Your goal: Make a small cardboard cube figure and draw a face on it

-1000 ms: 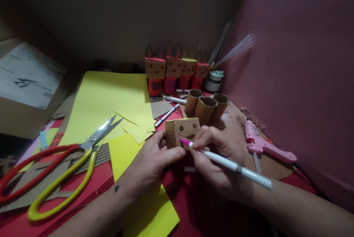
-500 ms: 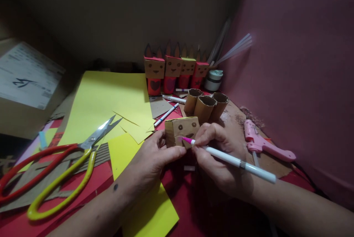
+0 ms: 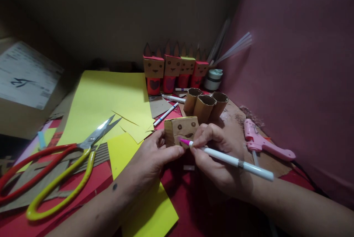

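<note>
My left hand is closed on the left side of a small cardboard box, its thumb along the lower edge. Two dark round eyes and a dark nose or mouth are drawn on the box's front. Between the thumb and fingers of my right hand is a white felt-tip pen with a pink tip. That tip rests at the lower left of the drawn face, where a faint pink mark shows. My right fingers hide the box's lower right part.
Large scissors lie open at left on yellow paper and cardboard scraps. Behind the box stand three cardboard tubes and several animal figures. A pink glue gun lies at right. Loose pens are near the tubes.
The pen tip has shifted very slightly left and down on the box's face, my right hand moving with it. My left hand keeps its hold on the box.
</note>
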Tool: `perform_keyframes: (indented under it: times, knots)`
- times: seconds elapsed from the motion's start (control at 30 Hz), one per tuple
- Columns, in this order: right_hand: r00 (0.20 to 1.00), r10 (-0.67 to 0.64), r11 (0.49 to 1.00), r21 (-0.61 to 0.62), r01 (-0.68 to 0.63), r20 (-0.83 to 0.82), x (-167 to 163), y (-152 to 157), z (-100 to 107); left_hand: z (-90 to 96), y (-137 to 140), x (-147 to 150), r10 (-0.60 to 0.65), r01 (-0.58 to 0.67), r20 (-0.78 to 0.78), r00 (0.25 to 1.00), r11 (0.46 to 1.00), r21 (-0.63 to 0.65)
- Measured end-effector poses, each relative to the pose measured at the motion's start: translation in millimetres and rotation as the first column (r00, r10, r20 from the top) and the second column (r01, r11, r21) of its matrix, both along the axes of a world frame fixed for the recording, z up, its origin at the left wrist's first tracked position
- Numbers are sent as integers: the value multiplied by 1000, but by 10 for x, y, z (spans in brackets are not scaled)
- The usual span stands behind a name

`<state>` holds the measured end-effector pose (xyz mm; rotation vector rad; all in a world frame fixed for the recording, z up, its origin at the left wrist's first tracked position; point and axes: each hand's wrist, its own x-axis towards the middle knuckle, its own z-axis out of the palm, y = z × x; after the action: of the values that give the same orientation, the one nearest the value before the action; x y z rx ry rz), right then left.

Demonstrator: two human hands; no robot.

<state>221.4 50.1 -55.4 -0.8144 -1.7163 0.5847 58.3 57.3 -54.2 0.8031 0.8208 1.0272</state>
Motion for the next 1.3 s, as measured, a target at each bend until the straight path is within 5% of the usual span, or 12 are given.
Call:
perform_keyframes:
  times: [0.73,0.97,1.3]
  knots:
    - [1000,-22,1000,6,22,-5,-15,-3,-7,2,-5,-6,3,-4,-25,1000,1000,-4]
    - [965,111,974,-165,-153,-238,5,-4,61,20,-1,-11,-38,38,20,999,999,4]
    - [925,169,956,-172,-238,-340,-3,-70,61,5,8,-20,-53,56,112,992,998,-24]
